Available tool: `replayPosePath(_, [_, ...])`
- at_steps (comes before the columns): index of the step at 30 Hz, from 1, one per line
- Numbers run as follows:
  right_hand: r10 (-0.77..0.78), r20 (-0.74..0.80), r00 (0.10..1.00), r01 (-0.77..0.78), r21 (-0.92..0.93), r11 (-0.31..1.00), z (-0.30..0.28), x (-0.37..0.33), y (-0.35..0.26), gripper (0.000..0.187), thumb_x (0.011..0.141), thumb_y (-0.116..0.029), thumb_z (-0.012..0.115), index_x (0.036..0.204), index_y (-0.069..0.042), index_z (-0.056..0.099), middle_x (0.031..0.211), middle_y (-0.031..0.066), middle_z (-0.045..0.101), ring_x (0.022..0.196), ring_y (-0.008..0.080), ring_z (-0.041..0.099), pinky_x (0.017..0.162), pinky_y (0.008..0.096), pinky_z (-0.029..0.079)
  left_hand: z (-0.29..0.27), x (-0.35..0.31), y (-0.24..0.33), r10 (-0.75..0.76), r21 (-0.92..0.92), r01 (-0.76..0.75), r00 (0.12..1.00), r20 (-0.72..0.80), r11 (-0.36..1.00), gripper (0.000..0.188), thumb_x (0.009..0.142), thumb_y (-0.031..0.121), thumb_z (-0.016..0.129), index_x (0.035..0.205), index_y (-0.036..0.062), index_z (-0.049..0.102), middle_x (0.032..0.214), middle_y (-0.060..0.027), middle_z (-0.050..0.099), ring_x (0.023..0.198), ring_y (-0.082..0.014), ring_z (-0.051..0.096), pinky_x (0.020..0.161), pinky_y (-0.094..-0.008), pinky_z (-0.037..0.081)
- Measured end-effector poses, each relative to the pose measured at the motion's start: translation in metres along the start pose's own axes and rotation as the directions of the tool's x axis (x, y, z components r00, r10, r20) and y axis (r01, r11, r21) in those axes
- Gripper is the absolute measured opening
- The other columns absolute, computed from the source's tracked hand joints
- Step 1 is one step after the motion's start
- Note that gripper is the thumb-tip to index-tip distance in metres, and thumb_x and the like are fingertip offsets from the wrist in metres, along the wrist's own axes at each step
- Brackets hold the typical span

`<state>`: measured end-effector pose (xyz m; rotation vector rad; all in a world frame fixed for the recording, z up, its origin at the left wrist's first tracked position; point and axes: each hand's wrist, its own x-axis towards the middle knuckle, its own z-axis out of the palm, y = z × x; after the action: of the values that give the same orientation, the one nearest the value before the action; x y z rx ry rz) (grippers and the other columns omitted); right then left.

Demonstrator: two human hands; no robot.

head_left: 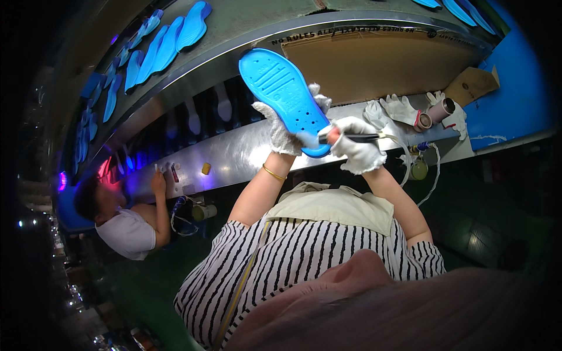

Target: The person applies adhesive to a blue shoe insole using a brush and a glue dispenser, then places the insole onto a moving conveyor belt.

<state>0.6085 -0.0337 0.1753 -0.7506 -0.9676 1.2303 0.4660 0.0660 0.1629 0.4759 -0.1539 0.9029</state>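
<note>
A bright blue shoe sole (281,88) is held up over the metal bench, its patterned face with grooves and small holes turned up. My left hand (283,130), in a white glove, is closed around the sole from below, with fingers showing at both edges. In my gloved right hand (358,143) is a black-handled brush (362,138), its pale tip against the heel end of the sole. One bare fingertip shows on that hand. A thin white hose (404,153) runs from the back end of the brush handle.
Several blue soles (170,44) lie on the raised belt beyond the metal bench (234,146). Spare white gloves (400,109), rolls (440,110) and cardboard (380,67) are at the right. A canister (418,169) hangs below. A co-worker (126,228) works at the left.
</note>
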Motion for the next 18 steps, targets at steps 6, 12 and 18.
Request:
replayPosePath(6, [-0.311,0.121,0.943,0.332,-0.242,0.912,0.01,-0.002,0.005,0.007,0.081,-0.001,0.066,0.087,-0.003,0.062,0.085,0.0052,0.064,0.072,0.0087,0.059,0.065,0.0229,0.047,0.02,0.014,0.015,0.123,0.126,-0.116,0.991,-0.048,0.985,0.118,0.051,0.084,0.056,0.13,-0.0007,0.038,0.118,-0.0143,0.056,0.1,-0.0303,0.059,0.101,-0.0462,0.042])
replayPosePath(12, [-0.082,-0.015,0.997,0.083,0.178,0.98,0.008,0.001,0.015,0.013,0.085,0.002,0.062,0.095,-0.004,0.055,0.094,0.0085,0.064,0.082,0.0108,0.061,0.073,0.025,0.051,0.013,0.008,0.037,-0.006,0.165,0.0,0.999,0.036,0.986,0.121,0.048,0.086,0.055,0.133,0.001,0.038,0.124,-0.0176,0.053,0.106,-0.0327,0.058,0.101,-0.0468,0.043])
replayPosePath(18, [0.195,0.135,0.971,-0.156,-0.256,0.954,0.023,0.011,0.01,0.013,0.076,-0.001,0.069,0.086,-0.001,0.06,0.098,0.0111,0.062,0.083,0.013,0.062,0.074,0.0272,0.051,0.01,0.005,0.077,-0.222,0.495,0.188,0.975,0.011,0.849,0.117,0.052,0.082,0.057,0.133,-0.0008,0.039,0.124,-0.0212,0.052,0.11,-0.0334,0.057,0.09,-0.0451,0.052])
